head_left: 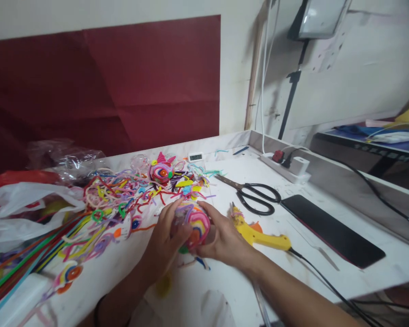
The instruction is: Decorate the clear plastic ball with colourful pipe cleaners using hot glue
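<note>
Between both hands I hold a round ball (200, 223) covered in coiled pipe cleaners of pink, yellow, orange and purple. My left hand (168, 234) wraps its left side, thumb across the front. My right hand (221, 236) grips the right side, fingers over the top and underneath. Just beyond lies a heap of loose pipe-cleaner pieces (112, 190), with a similar finished-looking pink ball (162, 171) that has pointed pink tips. To the right of my right hand rests a yellow hot glue gun (264, 237), its nozzle pointing away.
Black-handled scissors (259, 197) and a black phone (332, 229) lie at the right, near thin metal tweezers (322, 252). A power strip (286, 168) sits along the raised table edge. Long pipe cleaners (30, 254) and a white plastic bag (23, 213) are at the left. A small digital display (195, 157) stands behind.
</note>
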A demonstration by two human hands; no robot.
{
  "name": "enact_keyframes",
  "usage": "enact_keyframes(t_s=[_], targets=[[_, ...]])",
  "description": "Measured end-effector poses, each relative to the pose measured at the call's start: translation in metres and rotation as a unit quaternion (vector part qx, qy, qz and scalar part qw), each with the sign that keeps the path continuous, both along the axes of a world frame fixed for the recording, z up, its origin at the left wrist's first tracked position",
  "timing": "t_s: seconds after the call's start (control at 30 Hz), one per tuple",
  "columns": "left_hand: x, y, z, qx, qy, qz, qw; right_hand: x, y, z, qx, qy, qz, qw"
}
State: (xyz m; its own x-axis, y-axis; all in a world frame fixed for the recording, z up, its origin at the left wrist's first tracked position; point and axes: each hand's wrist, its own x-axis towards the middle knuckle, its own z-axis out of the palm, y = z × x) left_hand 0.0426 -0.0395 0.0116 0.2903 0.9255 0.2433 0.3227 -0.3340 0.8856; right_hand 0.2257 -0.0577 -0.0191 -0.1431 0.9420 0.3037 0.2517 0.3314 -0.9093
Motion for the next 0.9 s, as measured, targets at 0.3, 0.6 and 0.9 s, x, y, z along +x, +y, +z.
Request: enact_keyframes(t_s=[0.3, 0.6, 0.9], targets=[[-0.006, -0.002, 0.024, -0.183, -0.192, -0.012, 0.964, 0.003, -0.004, 0.008, -0.039, 0.064, 0.032, 0.997], [-0.011, 0.003, 0.015, -0.14, -0.15, 0.009, 0.979, 0.002, -0.007, 0.001, 0.058, -0.02, 0.007, 0.998], [-0.013, -0.001, 0.016, -0.148, -0.125, -0.022, 0.981, 0.004, -0.011, -0.004, 0.186, -0.119, 0.015, 0.975]])
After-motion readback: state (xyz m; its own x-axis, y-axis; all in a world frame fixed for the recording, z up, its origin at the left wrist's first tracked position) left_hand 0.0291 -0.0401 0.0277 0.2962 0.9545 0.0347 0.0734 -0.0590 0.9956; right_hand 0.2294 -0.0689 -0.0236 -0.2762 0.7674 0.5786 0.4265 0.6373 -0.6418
